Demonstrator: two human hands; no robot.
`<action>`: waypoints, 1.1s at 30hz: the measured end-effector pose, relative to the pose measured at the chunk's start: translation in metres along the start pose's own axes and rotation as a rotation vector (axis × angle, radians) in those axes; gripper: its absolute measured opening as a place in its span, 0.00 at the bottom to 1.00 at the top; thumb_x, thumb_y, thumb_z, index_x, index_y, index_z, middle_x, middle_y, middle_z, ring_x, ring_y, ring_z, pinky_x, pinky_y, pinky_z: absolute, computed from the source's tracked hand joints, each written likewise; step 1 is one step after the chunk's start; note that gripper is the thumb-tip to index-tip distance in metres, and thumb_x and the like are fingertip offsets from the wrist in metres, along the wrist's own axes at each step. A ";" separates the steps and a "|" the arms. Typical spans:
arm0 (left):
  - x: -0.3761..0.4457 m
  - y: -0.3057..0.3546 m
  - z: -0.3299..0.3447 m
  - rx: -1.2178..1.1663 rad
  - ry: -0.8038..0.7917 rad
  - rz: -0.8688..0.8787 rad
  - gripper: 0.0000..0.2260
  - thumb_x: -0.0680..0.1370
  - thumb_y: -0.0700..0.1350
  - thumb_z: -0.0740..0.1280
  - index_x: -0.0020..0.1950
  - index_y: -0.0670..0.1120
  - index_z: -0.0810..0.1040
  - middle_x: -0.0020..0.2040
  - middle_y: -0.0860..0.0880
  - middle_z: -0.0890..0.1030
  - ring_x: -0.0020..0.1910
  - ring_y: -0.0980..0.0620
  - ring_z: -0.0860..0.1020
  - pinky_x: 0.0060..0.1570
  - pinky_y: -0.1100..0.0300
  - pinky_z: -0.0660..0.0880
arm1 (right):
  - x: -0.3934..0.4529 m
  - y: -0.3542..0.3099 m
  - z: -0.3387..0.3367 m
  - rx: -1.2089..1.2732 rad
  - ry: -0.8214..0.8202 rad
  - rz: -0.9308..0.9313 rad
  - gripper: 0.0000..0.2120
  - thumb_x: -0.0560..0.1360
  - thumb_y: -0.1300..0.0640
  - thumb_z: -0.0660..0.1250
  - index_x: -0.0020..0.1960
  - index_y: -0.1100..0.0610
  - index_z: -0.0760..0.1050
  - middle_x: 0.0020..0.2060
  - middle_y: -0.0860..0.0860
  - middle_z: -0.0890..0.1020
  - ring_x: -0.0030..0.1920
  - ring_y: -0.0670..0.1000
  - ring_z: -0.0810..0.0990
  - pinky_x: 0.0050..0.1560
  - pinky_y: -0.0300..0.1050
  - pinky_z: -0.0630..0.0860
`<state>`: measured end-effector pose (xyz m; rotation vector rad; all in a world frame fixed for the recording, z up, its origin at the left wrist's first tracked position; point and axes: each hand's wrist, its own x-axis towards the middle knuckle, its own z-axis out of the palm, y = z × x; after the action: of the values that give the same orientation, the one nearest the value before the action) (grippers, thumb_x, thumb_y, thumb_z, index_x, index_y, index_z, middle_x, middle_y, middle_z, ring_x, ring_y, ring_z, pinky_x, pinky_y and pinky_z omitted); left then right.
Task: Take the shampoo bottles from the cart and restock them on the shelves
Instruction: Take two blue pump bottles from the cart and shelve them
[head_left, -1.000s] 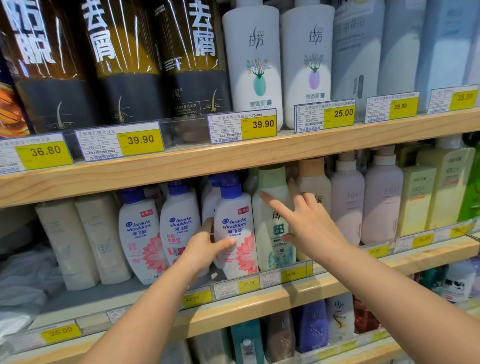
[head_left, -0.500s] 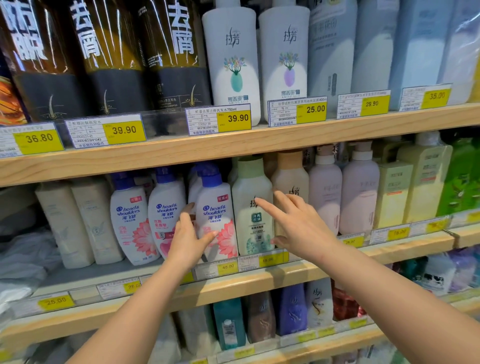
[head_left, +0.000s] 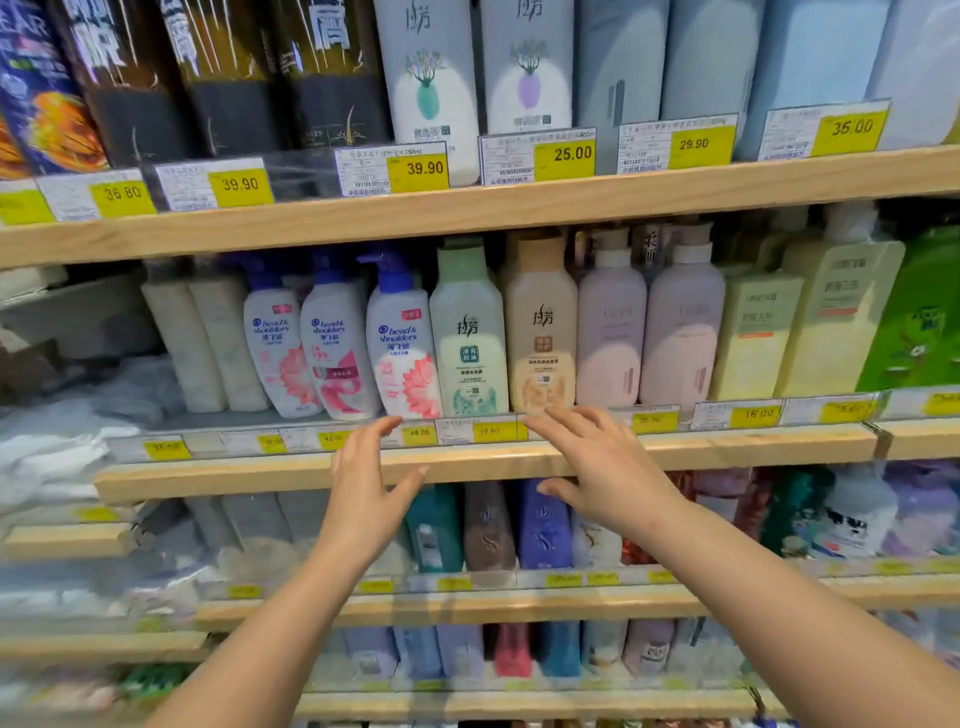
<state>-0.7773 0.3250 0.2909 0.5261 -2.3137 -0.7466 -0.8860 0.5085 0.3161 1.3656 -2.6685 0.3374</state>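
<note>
Three white Head & Shoulders shampoo bottles with blue pump caps stand on the middle shelf (head_left: 467, 467); the rightmost of them (head_left: 402, 353) is beside a green-capped bottle (head_left: 470, 338) and a beige bottle (head_left: 540, 332). My left hand (head_left: 366, 493) hovers in front of the shelf edge, below the rightmost white bottle, fingers apart and empty. My right hand (head_left: 597, 467) is spread open just below the beige bottle, touching nothing. The cart is out of view.
Dark bottles (head_left: 228, 78) and pale bottles (head_left: 431, 78) fill the top shelf (head_left: 519, 208). Lilac bottles (head_left: 613, 332), yellow-green bottles (head_left: 758, 338) and cream bottles (head_left: 202, 343) flank the middle row. Lower shelves hold more bottles (head_left: 488, 525). Plastic wrap (head_left: 57, 441) lies at left.
Both hands have pulled back and down from the bottles to the shelf's front edge. My left hand has let go of the rightmost white bottle. The view has tilted down.
</note>
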 end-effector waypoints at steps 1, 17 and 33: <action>-0.010 -0.004 0.002 0.007 -0.010 -0.024 0.23 0.73 0.40 0.68 0.66 0.43 0.67 0.64 0.44 0.70 0.65 0.45 0.65 0.62 0.56 0.61 | -0.004 -0.001 0.005 0.009 -0.016 -0.010 0.31 0.75 0.48 0.62 0.73 0.47 0.51 0.74 0.47 0.56 0.72 0.51 0.54 0.70 0.48 0.54; -0.171 -0.123 -0.041 0.065 -0.109 -0.521 0.16 0.72 0.39 0.68 0.59 0.40 0.74 0.60 0.41 0.75 0.62 0.42 0.70 0.62 0.51 0.65 | -0.033 -0.081 0.125 0.165 -0.350 -0.096 0.26 0.75 0.50 0.63 0.71 0.50 0.60 0.68 0.51 0.69 0.67 0.54 0.65 0.64 0.46 0.63; -0.353 -0.263 -0.234 0.029 0.049 -0.925 0.14 0.75 0.41 0.66 0.60 0.45 0.74 0.63 0.49 0.74 0.61 0.54 0.69 0.60 0.61 0.62 | -0.067 -0.345 0.230 0.378 -0.644 -0.159 0.23 0.74 0.55 0.66 0.67 0.54 0.67 0.64 0.53 0.75 0.64 0.53 0.72 0.61 0.43 0.67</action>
<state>-0.3218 0.2272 0.1137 1.6498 -1.9647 -1.0764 -0.5696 0.3070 0.1275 2.0903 -3.0640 0.4677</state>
